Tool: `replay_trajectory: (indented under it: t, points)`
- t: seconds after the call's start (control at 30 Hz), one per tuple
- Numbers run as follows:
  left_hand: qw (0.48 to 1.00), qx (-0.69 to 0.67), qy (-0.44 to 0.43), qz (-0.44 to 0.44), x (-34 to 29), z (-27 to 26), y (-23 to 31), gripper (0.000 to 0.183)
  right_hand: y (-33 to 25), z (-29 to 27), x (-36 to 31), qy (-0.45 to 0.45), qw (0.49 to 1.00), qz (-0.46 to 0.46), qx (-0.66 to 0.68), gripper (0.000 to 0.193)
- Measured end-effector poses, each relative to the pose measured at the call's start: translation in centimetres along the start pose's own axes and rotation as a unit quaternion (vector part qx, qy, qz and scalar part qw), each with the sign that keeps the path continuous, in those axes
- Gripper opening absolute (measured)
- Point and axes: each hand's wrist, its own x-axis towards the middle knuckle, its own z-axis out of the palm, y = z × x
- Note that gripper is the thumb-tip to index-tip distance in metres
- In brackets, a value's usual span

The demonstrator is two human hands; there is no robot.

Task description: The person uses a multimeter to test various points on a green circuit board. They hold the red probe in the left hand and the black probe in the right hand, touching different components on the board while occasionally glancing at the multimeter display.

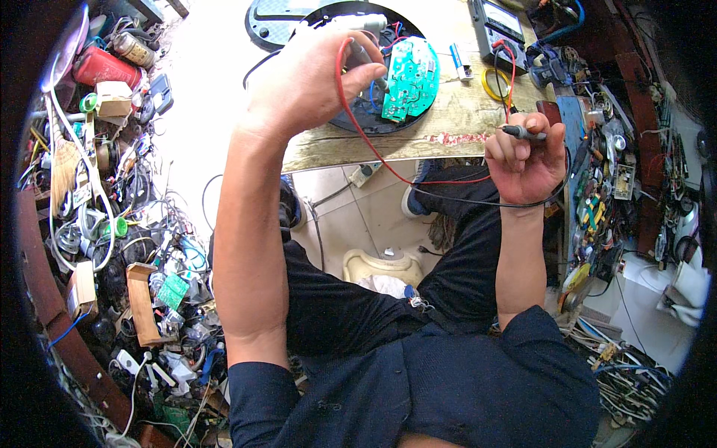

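Note:
My left hand [305,84] is over the near-left side of an open round black housing [370,123]. It grips a dark test probe [361,54] with a red lead, beside a green circuit board [412,78] in the housing. Whether the probe tip touches the board is hidden by my fingers. Past the table's front edge on the right, my right hand [529,160] is turned palm up. Its fingers pinch a second test probe [521,132], dark grey with a black lead, its tip pointing left and apart from the board. The red lead hangs in a loop between my hands.
A multimeter [502,36] stands at the table's far right, near a yellow tape ring [496,84] and a small blue-and-white piece [460,63]. Heaps of parts and cables [172,299] crowd the left; more clutter [597,194] lies right. A cream stool [382,266] is between my legs.

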Motion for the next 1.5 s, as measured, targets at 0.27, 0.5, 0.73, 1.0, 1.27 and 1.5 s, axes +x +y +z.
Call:
replay_trajectory:
  t: [0.27,0.5,0.73,1.0,1.27,1.5]
  points:
    - [1.0,0.014,-0.011,-0.009,0.1,-0.2,0.1,0.02,0.8,-1.3,0.0,0.012,1.0,0.012,0.008,0.045]
    - [1.0,0.013,-0.013,-0.021,0.3,0.0,0.1,0.02,1.6,-2.5,0.0,0.052,0.999,0.015,-0.007,0.034]
    - [0.998,0.031,-0.031,-0.038,0.7,-0.3,0.8,0.02,1.7,-3.2,0.1,0.061,0.994,0.055,-0.076,0.032]
    - [0.996,0.025,-0.05,-0.068,0.9,-0.5,0.7,0.025,2.0,-3.1,0.3,0.082,0.994,0.039,-0.06,0.03]
    - [0.998,0.019,-0.044,-0.044,0.9,-0.4,0.5,0.022,2.0,-2.8,0.3,0.082,0.993,0.039,-0.072,0.027]
    - [0.999,0.019,-0.028,-0.021,0.8,-0.2,0.3,0.018,2.1,-2.3,0.5,0.083,0.993,0.039,-0.078,0.021]
